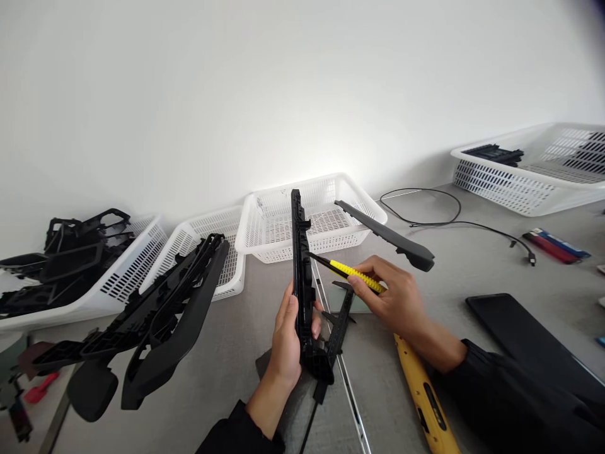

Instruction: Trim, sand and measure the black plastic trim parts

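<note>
My left hand is wrapped round the lower part of a long, narrow black plastic trim piece, held nearly upright. Between the thumb and fingers of my right hand is a slim tool with a ribbed yellow handle and a dark pointed tip. That tip meets the right side of the trim piece, about halfway up; whether it touches is hard to tell. Behind and below the trim piece lies a black caliper, beside a long steel ruler.
White baskets stand along the wall; the left one is piled with black parts. A curved black trim leans on the middle basket. More trims lie left. A yellow tool, a phone-like slab and a cable lie right.
</note>
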Available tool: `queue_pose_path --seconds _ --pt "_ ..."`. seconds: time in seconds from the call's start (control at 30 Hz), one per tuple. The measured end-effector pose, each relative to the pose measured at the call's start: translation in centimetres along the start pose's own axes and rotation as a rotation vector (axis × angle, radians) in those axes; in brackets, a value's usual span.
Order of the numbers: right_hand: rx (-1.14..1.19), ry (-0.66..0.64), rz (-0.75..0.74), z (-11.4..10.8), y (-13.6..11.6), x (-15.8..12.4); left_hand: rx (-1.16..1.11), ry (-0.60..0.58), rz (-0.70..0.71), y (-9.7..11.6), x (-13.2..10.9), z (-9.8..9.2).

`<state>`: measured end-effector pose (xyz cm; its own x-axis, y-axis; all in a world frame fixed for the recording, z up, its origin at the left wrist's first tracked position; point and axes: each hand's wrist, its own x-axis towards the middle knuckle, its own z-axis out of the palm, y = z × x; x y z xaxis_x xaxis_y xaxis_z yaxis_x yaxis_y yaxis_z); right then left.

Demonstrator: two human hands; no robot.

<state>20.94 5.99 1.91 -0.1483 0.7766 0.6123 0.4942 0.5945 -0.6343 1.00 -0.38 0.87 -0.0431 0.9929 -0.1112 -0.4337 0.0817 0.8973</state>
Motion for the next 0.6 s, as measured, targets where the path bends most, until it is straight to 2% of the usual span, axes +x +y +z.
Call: queue_pose_path --seconds 0.1,0.27,0.4,0.6 --pt "0.013 -0.052 -0.024 0.09 0.03 -0.06 0.000 0.004 -0.002 0.02 -0.01 0.02" --pt "-0.011 -0.015 0.005 0.16 0.20 -0.13 0.002 0.009 -0.007 0.09 0.01 0.04" --pt "0.010 -0.065 -0.029 0.16 0.14 -0.20 -0.005 0.008 -0.011 0.34 -0.05 0.22" --pt "0.000 0.000 -0.006 -0.01 0.07 -0.05 0.007 0.013 -0.017 0.53 -0.13 0.35"
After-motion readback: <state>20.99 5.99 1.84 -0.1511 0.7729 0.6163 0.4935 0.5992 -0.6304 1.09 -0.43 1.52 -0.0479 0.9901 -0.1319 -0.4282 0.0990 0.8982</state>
